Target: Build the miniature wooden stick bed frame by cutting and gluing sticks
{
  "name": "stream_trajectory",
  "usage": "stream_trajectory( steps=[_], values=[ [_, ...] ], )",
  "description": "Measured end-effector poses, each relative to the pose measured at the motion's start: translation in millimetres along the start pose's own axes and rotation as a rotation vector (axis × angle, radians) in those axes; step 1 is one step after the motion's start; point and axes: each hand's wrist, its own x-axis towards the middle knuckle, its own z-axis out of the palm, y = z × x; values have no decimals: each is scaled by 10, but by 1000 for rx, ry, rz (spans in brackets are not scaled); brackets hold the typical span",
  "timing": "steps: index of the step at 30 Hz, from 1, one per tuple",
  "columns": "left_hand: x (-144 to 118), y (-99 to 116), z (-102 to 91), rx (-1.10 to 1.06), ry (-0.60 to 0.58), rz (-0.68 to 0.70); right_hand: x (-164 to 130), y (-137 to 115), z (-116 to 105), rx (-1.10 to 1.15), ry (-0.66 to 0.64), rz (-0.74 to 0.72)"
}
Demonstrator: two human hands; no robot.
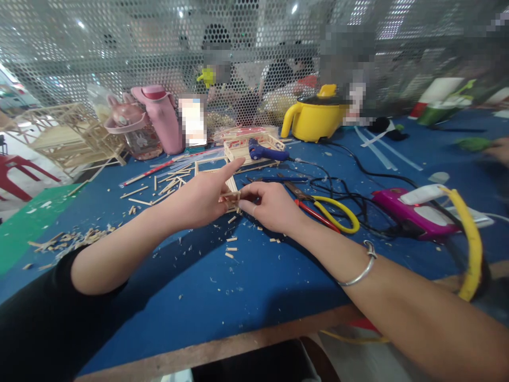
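Left hand (199,200): thumb and lower fingers pinch a small wooden stick piece (230,197); index finger stretched straight out toward the far side. Right hand (270,206): fingers curled, tips pressed on the same stick piece from the other side. Both hands meet mid-counter, just above the surface. A silver bangle (360,268) sits on the right wrist.

Directly behind the hands: a pale stick frame (231,183) lying flat, partly hidden by the fingers. Cut stick ends (230,248) lie scattered just in front of the hands.

Right of the right hand, near: yellow-handled cutters (330,209) and a tangle of black cords (345,204). Beyond those, a magenta glue gun (405,212).

Behind: a blue glue gun (267,154) resting on a stick tray (254,142); loose sticks (167,183) to its left; a yellow electric pot (314,116) by the mesh screen (119,42).

Blue counter (238,286): the near strip up to the wooden front edge (222,347) holds only specks. Far left, a shavings pile (71,239) near the green edge.
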Motion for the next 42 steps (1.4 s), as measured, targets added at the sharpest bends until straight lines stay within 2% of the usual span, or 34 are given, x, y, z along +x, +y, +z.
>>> stream_trajectory(
  steps=[7,17,26,31,35,42],
  values=[
    [1,3,-19,-10,-27,-13,13,10,-19,-7,-28,-14],
    [-29,13,17,203,-37,25,8,14,-5,-19,-26,-10],
    [-10,7,48,234,-43,10,2,7,-16,20,-32,-10],
    [-35,69,20,258,4,-38,-5,38,-39,87,-58,20],
    [-38,117,83,331,16,-95,-12,36,-67,82,-54,3],
    [-60,140,238,395,177,-9,-56,-74,-117,12,-57,-101]
  ],
)
